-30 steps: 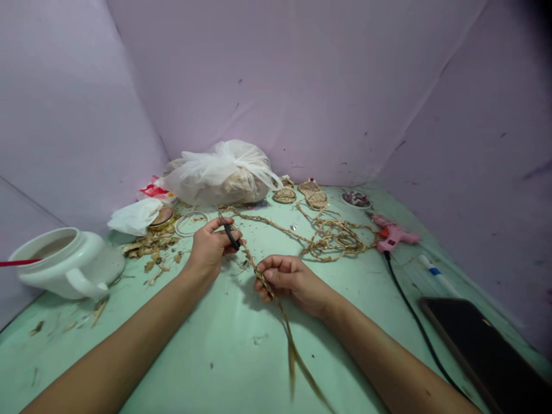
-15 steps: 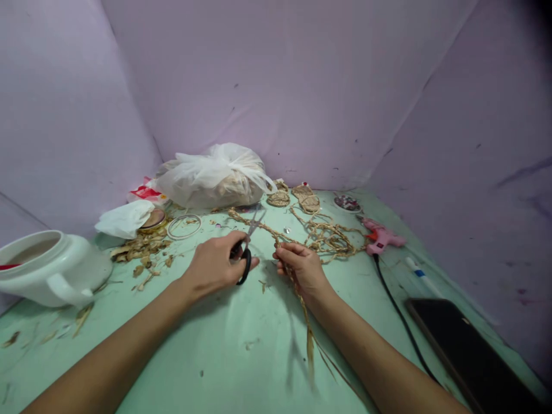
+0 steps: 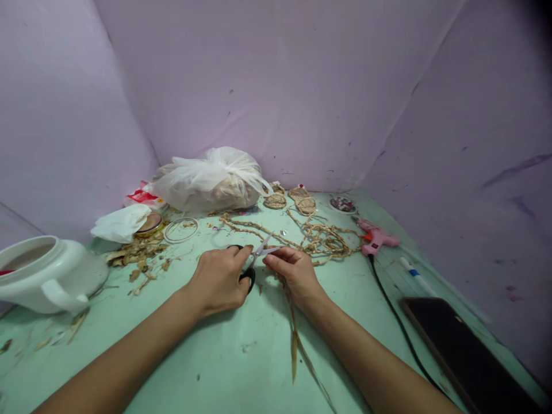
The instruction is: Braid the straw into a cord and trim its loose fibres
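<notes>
My left hand (image 3: 222, 279) is closed on a pair of black-handled scissors (image 3: 257, 253), whose blades stand apart and point towards my right hand. One blade tip reaches the fingertips of my right hand (image 3: 295, 275). Between its thumb and fingers that hand pinches a braided cord (image 3: 290, 293) of tan plant fibre. Loose strand ends trail from the cord towards me. Behind both hands lies a tangled coil of braided cord (image 3: 330, 238), with a length running left. Whether the blades touch the cord is hidden by my fingers.
A white pot (image 3: 47, 276) stands at left near dry scraps (image 3: 138, 253) and a ring (image 3: 181, 230). A filled plastic bag (image 3: 211, 181) and woven slipper-shaped pieces (image 3: 304, 201) sit at the back. At right are a pink glue gun (image 3: 376, 237), a pen (image 3: 417, 277) and a phone (image 3: 466, 356).
The scissors have turned in my left hand, and their blades have opened and come up to my right hand. My right hand has shifted its hold on the cord. The view has swung slightly.
</notes>
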`<state>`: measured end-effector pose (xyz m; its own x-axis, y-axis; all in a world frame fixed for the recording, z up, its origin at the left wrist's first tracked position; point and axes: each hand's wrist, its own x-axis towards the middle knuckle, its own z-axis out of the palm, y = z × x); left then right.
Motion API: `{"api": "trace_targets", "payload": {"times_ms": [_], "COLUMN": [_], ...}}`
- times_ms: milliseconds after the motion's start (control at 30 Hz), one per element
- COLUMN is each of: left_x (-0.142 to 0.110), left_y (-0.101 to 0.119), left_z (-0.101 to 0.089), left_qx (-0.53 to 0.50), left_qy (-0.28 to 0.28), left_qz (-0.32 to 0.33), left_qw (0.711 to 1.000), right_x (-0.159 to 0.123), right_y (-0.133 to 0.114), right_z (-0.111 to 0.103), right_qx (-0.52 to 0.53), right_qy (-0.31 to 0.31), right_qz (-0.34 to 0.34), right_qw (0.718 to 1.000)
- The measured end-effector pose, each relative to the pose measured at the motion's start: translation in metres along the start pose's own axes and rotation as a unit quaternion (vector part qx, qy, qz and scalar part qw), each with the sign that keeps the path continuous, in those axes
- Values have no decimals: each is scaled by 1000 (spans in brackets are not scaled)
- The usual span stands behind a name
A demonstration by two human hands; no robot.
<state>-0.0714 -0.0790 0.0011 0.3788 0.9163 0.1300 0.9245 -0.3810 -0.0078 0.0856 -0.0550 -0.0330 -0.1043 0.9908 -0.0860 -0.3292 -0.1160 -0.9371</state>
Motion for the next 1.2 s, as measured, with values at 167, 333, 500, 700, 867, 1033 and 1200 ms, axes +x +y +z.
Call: {"api": "trace_targets", "payload": {"times_ms": [167, 333, 500, 700, 867, 1033, 1200], "left_x": [0, 0, 2, 2, 1, 1, 1], "left_y": [-1, 0, -1, -1, 1, 3, 5], "left_z": [0, -3, -6, -7, -7, -7, -9], "left_qx": [-2, -31, -53, -73, -52, -37, -53], "left_qy": [-24, -53, -68, -74, -64, -59, -70], "left_qz": [6, -1, -7, -11, -12, -9, -15], "left_qw": [1000, 998, 996, 995, 997, 998, 996], "right_x": [0, 1, 0, -1, -1, -1, -2], "right_y": [2, 5, 6, 4, 7, 9, 8], "right_z": [0, -2, -1, 0, -1, -2, -2], "right_qx": [-11, -15, -24, -39, -54, -96, -125], "right_qy": [-6, -1, 6, 18, 16, 16, 26], "right_qz": [-18, -31, -37, -35, -57, -84, -103], "right_qw": [1000, 999, 999, 998, 997, 992, 987]}}
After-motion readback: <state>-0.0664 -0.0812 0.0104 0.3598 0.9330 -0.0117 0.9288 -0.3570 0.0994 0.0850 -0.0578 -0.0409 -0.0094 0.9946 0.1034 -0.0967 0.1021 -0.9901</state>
